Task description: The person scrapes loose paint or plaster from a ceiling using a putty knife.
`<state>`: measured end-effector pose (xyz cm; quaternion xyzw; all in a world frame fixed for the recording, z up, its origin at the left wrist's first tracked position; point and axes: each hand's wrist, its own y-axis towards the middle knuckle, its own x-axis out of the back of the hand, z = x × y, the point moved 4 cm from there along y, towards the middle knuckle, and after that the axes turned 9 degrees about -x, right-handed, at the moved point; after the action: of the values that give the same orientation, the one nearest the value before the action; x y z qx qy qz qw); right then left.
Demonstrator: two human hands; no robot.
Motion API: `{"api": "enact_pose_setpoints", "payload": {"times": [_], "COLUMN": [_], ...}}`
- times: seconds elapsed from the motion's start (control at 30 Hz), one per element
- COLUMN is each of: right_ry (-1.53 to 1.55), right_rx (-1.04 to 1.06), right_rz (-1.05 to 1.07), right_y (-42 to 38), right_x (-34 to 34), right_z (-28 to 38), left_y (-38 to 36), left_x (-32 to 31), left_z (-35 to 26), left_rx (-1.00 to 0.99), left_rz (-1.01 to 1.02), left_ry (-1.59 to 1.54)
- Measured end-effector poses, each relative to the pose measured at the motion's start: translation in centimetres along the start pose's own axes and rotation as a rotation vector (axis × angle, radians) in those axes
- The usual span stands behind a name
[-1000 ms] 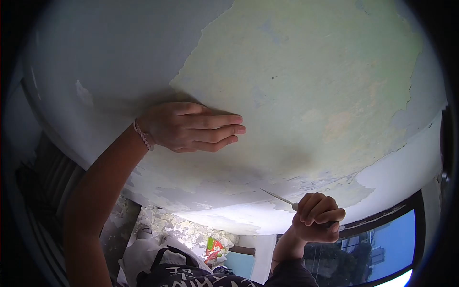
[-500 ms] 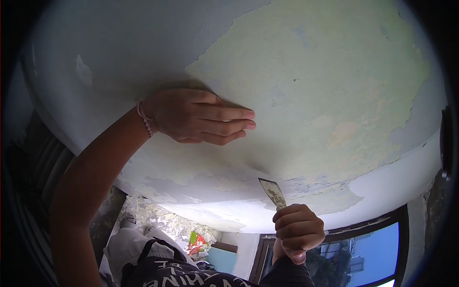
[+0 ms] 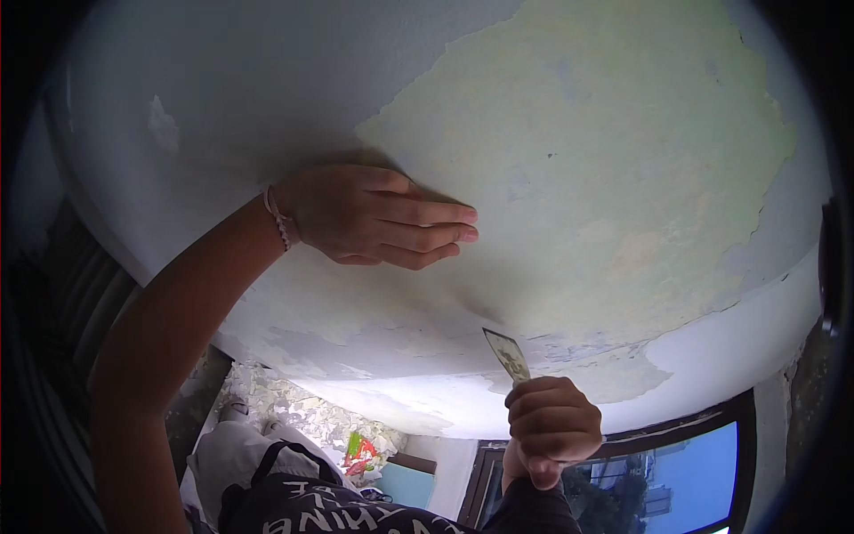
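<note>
My left hand (image 3: 378, 218), a beaded bracelet (image 3: 278, 218) at its wrist, rests with fingers stretched out against the wall (image 3: 222, 71). Beneath it and to its right spreads a large pale green patch (image 3: 614, 169) where the white coat is gone, its borders ragged. Lower right, my right hand (image 3: 553, 427) is wrapped around a putty knife (image 3: 506, 353). The blade points up and to the left, streaked with residue, close to the lower part of the patch. Most of the handle is hidden in my fist.
Paint flakes (image 3: 307, 400) litter the floor below, with a red and green packet (image 3: 358, 452) among them. A dark-framed window (image 3: 676, 485) is at lower right. Dark slatted panels (image 3: 62, 276) stand at the left edge.
Both hands keep nearly the same places, my left still on the wall and my right still gripping the putty knife. The view has shifted slightly, and the right fist sits marginally higher.
</note>
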<state>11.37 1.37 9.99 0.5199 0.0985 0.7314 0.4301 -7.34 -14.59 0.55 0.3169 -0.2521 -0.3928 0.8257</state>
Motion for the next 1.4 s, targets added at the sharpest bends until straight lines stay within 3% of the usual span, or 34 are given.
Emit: {"api": "enact_pose_setpoints", "payload": {"times": [0.1,0.17,0.23,0.33,0.43,0.5,0.6,0.7,0.83,0.9,1.0,1.1,1.2,1.33,1.37,1.4], "right_ry": [0.002,0.072,0.031,0.044,-0.050,-0.036,-0.014,-0.135,-0.035,-0.051,-0.071,0.032,-0.074,-0.016,0.043,0.005], "right_rx": [0.011,-0.273,-0.158,0.012,-0.194,-0.202,0.029,-0.110,0.020,-0.088,-0.125,0.044,-0.138,-0.038,0.014,-0.058], "right_rz": [-0.104,-0.169,-0.029,-0.046,-0.067,0.000,0.065,0.241,0.206,0.283,0.275,0.231,0.194,0.102,-0.028,-0.021], "right_y": [-0.1,-1.5,-1.6,-1.3,-2.2,-2.4,-1.2,-0.5,-0.8,-0.2,0.3,-0.3,-0.1,0.2,0.4,0.3], "right_x": [0.1,0.7,-0.5,0.2,0.1,-0.4,-1.1,-1.4,-1.8,-1.9,-1.6,-1.5,-1.3,-1.0,-1.2,-0.8], "right_z": [0.8,-5.0,-3.5,0.7,-3.2,-3.1,1.0,-1.1,1.0,-1.3,-2.0,1.3,-2.4,0.2,1.2,-0.1], "left_y": [0.2,0.3,0.1,0.1,0.3,0.2,0.4,0.2,0.2,0.3,0.2,0.2,0.2,0.1,0.2,0.2], "left_x": [0.6,0.3,0.5,0.5,0.0,0.2,0.7,0.2,0.2,0.3,0.2,0.4,0.3,0.2,0.4,0.6], "left_z": [0.2,-0.2,0.1,-0.1,-0.2,-0.1,0.0,-0.2,0.1,-0.1,-0.2,-0.1,-0.1,-0.2,0.1,0.0], "left_rx": [-0.008,-0.002,-0.002,-0.009,-0.004,-0.008,-0.022,-0.017,-0.007,-0.007,-0.032,-0.026,-0.021,-0.020,-0.023,-0.028], "left_rz": [0.064,0.015,0.026,0.054,0.005,0.043,0.100,0.034,0.036,0.043,0.041,0.093,0.063,0.028,0.042,0.055], "left_ry": [0.006,0.026,0.059,0.049,0.057,0.054,0.057,0.053,0.056,0.045,0.064,0.050,0.054,0.043,0.063,0.072]}}
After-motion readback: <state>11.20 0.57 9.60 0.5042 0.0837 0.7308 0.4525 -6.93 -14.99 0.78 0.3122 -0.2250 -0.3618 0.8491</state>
